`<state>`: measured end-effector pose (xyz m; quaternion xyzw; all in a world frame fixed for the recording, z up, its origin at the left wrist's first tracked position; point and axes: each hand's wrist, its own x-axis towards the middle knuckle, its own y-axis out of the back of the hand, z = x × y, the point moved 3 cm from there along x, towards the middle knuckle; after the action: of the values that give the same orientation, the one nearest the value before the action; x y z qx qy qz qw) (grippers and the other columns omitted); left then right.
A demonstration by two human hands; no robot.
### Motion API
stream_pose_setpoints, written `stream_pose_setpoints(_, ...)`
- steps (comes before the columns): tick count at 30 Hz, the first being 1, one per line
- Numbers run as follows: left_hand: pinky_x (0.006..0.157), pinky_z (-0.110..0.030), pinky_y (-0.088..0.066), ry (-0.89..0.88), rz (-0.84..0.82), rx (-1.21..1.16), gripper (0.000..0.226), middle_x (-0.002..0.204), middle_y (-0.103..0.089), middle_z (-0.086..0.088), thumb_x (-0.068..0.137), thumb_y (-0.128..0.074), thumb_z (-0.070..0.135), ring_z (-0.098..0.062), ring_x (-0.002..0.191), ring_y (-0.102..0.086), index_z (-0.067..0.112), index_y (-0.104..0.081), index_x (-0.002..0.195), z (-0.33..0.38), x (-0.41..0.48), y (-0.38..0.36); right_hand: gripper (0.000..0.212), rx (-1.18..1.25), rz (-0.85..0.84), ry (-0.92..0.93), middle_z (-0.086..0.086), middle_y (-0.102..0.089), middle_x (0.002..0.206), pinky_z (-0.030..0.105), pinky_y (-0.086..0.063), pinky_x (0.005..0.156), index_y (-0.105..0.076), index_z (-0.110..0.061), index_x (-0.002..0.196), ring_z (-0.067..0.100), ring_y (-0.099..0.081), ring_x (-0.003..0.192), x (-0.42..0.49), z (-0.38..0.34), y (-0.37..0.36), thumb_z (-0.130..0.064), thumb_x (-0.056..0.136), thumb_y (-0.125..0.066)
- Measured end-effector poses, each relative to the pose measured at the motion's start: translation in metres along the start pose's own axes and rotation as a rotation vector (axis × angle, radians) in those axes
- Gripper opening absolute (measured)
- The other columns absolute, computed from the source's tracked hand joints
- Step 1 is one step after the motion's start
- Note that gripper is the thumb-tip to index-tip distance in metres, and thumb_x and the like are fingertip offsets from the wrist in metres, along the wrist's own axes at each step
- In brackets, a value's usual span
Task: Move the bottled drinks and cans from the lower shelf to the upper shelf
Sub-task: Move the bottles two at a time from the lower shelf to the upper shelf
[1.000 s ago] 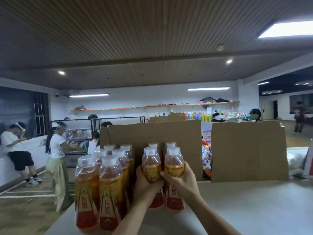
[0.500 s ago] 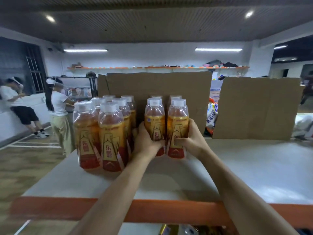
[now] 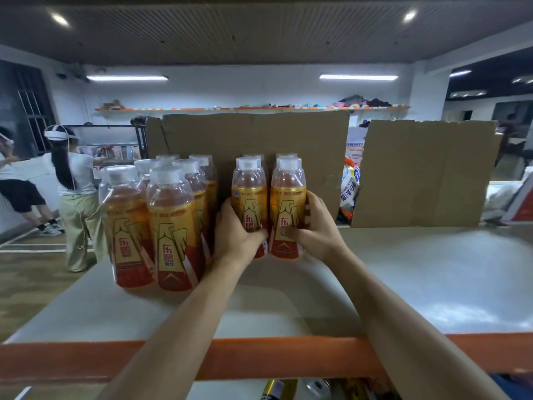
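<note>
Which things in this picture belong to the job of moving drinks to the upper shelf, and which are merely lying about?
Job: two amber plastic bottles with white caps, gripped by the left hand and right hand; cluster of matching bottles beside them; white upper shelf board; metal cans below it.
Lying about: two brown cardboard sheets; colourful packet between them.

Ten bottles (image 3: 173,226) (six in one cluster, four in another); two cardboard sheets (image 3: 253,140).
</note>
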<state>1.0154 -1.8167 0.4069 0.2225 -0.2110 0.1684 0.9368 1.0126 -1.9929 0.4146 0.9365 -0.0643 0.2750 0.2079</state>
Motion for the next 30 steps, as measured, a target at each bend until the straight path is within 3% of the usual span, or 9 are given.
stream_pose_setpoints(5,0.102,-0.045,-0.046,-0.025,0.002,0.025,0.082,0.129,-0.057,-0.006,0.069,-0.084,0.025,-0.025,0.121,-0.055,0.019,-0.041,0.139,0.0,-0.002,0.001,0.079,0.028,0.0,-0.023,-0.001,-0.051,0.126,0.047,-0.052,0.098,-0.047,-0.021,0.136,0.021,-0.054,0.12,0.0,0.001,-0.001,-0.022,0.062,-0.074)
stream_pose_setpoints(9,0.097,-0.037,-0.046,-0.053,0.006,0.057,0.076,0.126,-0.059,-0.006,0.071,-0.084,0.026,-0.025,0.118,-0.057,0.019,-0.045,0.136,0.001,-0.004,0.0,0.075,0.023,0.012,-0.019,-0.001,-0.056,0.122,0.048,-0.053,0.095,-0.05,-0.024,0.131,0.021,-0.056,0.116,0.0,0.002,0.0,-0.025,0.06,-0.075)
stream_pose_setpoints(12,0.099,-0.041,-0.049,-0.033,-0.002,0.091,0.078,0.126,-0.06,-0.005,0.07,-0.084,0.031,-0.026,0.118,-0.058,0.02,-0.044,0.137,-0.001,-0.004,0.0,0.074,0.023,0.015,-0.02,-0.005,-0.054,0.12,0.048,-0.052,0.097,-0.05,-0.026,0.13,0.021,-0.054,0.117,0.0,0.001,-0.001,-0.024,0.06,-0.074)
stream_pose_setpoints(16,0.101,-0.046,-0.048,-0.016,0.002,0.192,0.096,0.133,-0.055,-0.009,0.072,-0.081,0.042,-0.029,0.123,-0.054,0.016,-0.029,0.149,0.004,-0.007,0.001,0.073,0.024,0.021,-0.023,-0.005,-0.053,0.115,0.048,-0.053,0.095,-0.054,-0.024,0.127,0.019,-0.055,0.114,0.0,0.001,-0.001,-0.024,0.057,-0.074)
stream_pose_setpoints(20,0.108,-0.043,-0.041,0.043,-0.005,0.299,0.105,0.144,-0.034,-0.015,0.079,-0.076,0.04,-0.033,0.132,-0.043,0.013,-0.009,0.155,0.015,-0.014,0.0,0.066,0.011,0.017,-0.006,-0.005,-0.054,0.111,0.045,-0.052,0.096,-0.054,-0.027,0.12,0.018,-0.054,0.112,-0.002,-0.002,0.0,-0.025,0.057,-0.072)
stream_pose_setpoints(22,0.108,-0.043,-0.04,0.053,-0.015,0.319,0.106,0.145,-0.033,-0.015,0.08,-0.075,0.04,-0.034,0.133,-0.042,0.012,-0.007,0.156,0.018,-0.016,0.002,0.067,0.011,0.009,-0.002,-0.004,-0.053,0.111,0.045,-0.052,0.096,-0.053,-0.026,0.121,0.018,-0.053,0.112,-0.003,-0.003,0.0,-0.025,0.057,-0.072)
stream_pose_setpoints(26,0.108,-0.042,-0.04,0.125,-0.062,0.324,0.103,0.144,-0.041,-0.013,0.081,-0.074,0.041,-0.031,0.133,-0.044,0.009,-0.011,0.154,0.022,-0.017,0.007,0.074,0.013,0.006,0.003,0.002,-0.052,0.113,0.039,-0.049,0.098,-0.052,-0.016,0.129,0.016,-0.05,0.11,-0.003,-0.006,0.002,-0.024,0.058,-0.071)
stream_pose_setpoints(30,0.095,-0.039,-0.05,0.189,-0.104,0.284,0.084,0.126,-0.059,-0.007,0.081,-0.073,0.042,-0.027,0.118,-0.057,0.008,-0.029,0.145,0.025,-0.026,0.012,0.074,0.009,-0.007,-0.038,0.005,-0.052,0.115,0.032,-0.046,0.093,-0.051,-0.015,0.132,0.013,-0.049,0.105,-0.004,-0.004,0.003,-0.02,0.062,-0.078)
